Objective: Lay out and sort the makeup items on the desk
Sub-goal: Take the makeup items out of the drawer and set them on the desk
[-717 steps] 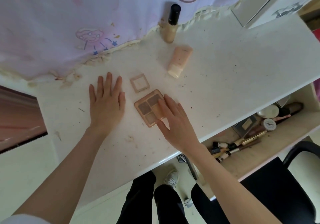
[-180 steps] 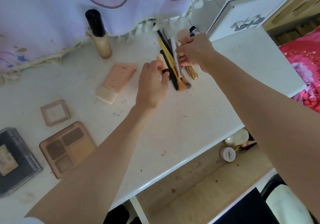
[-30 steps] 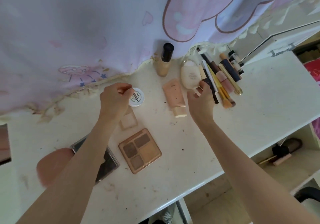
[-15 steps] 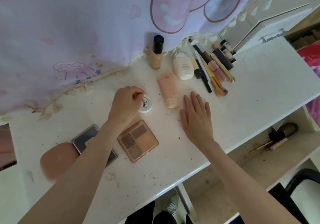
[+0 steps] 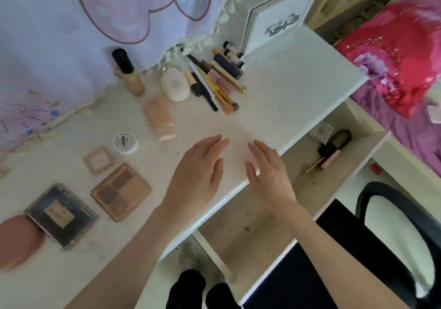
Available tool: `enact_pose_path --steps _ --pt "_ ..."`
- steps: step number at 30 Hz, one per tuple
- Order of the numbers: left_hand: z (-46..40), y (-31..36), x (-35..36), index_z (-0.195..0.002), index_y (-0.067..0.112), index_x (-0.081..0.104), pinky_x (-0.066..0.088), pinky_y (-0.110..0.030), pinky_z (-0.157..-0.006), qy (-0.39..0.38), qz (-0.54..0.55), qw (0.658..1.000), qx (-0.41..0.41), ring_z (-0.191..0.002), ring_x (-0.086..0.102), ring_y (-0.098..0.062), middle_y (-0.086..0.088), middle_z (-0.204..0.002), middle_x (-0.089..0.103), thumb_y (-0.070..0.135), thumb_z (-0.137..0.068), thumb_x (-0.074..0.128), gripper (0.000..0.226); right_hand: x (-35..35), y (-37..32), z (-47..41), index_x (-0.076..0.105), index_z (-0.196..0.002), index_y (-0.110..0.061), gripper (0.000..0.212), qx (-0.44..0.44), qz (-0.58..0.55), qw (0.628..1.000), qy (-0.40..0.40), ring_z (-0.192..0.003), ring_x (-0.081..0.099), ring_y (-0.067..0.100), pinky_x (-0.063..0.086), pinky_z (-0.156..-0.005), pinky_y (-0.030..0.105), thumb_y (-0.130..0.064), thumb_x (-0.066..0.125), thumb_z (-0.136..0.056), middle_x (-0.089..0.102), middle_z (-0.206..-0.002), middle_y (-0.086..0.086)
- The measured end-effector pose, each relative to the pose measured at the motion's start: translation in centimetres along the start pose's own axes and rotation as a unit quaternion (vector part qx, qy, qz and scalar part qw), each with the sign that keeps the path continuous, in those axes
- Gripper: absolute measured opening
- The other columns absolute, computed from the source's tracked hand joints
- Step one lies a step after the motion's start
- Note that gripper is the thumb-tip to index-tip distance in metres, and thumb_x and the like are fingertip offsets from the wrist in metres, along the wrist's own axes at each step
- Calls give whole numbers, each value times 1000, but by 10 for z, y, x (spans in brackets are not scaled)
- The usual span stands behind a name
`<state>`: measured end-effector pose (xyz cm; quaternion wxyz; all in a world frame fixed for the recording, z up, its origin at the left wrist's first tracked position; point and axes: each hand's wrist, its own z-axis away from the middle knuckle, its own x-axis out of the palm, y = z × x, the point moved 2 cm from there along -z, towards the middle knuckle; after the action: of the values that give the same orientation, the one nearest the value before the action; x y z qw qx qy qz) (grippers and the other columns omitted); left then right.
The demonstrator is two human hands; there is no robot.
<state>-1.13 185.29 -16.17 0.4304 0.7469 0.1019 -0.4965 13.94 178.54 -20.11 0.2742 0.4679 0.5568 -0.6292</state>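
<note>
Both hands hover flat, fingers relaxed and holding nothing, over the table's front edge: left hand, right hand. Beyond lie the eyeshadow palette, small white jar, peach tube, then brushes and pencils against the curtain.

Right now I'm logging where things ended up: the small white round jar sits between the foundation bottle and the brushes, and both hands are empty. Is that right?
Not quite. In the head view the small white round jar lies nearer the front, between the small square compact and the peach tube. Between the foundation bottle and the brushes lies the white oval bottle. Left hand and right hand are empty.
</note>
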Motion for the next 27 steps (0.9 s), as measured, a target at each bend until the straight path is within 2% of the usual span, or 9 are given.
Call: enact_pose_path --steps 4,7,9,13,16,19,22,27 --pt "5 56 62 -124 11 54 49 -26 -86 -79 42 995 36 -102 61 -17 -3 -116 61 25 -93 30 41 -26 76 27 58 -118 3 37 5 21 1000 22 -106 60 36 48 -93 46 -15 41 -90 61 -117 20" --pt "7 83 113 -126 15 53 42 -16 -82 -139 56 987 49 -98 60 -14 0 -117 59 25 -95 33 38 -38 133 38 59 -115 5 31 29 65 997 3 -102 61 37 50 -89 50 -5 54 -86 62 -113 21" --pt "2 93 147 -134 21 45 36 -13 -84 -171 69 982 31 -105 54 -9 4 -129 51 24 -98 34 37 -44 168 33 59 -116 3 33 41 109 993 -30 -104 59 37 48 -93 50 -5 62 -84 62 -115 20" --pt "-22 98 209 -141 23 34 30 -13 -93 -229 120 965 -44 -122 43 -9 4 -140 40 23 -100 32 41 -51 225 3 52 -128 -5 36 52 194 974 -103 -123 46 33 29 -108 47 -16 47 -94 54 -129 15" --pt "-50 100 252 -141 17 34 27 -15 -96 -248 140 955 -77 -125 41 -14 -2 -138 42 19 -100 35 41 -53 266 -23 48 -131 -10 36 64 261 951 -151 -127 40 31 25 -110 45 -19 43 -97 51 -132 13" --pt "-80 103 291 -139 13 38 31 -30 -106 -263 127 954 -69 -126 39 -22 -9 -136 43 13 -98 38 41 -49 301 -51 52 -125 -10 33 93 264 940 -193 -121 44 34 33 -103 44 -18 45 -94 52 -126 15" --pt "-101 109 316 -132 8 44 33 -31 -102 -260 139 952 -84 -120 41 -26 -13 -130 47 12 -98 35 36 -39 317 -70 56 -114 -7 27 101 242 939 -224 -116 46 35 38 -98 44 -15 46 -90 55 -120 16" --pt "-127 126 339 -123 5 51 40 -36 -93 -239 161 948 -131 -109 49 -32 -19 -119 55 12 -96 35 32 -28 332 -87 54 -119 -11 35 96 219 940 -242 -114 48 33 38 -93 42 -12 48 -85 58 -118 15"
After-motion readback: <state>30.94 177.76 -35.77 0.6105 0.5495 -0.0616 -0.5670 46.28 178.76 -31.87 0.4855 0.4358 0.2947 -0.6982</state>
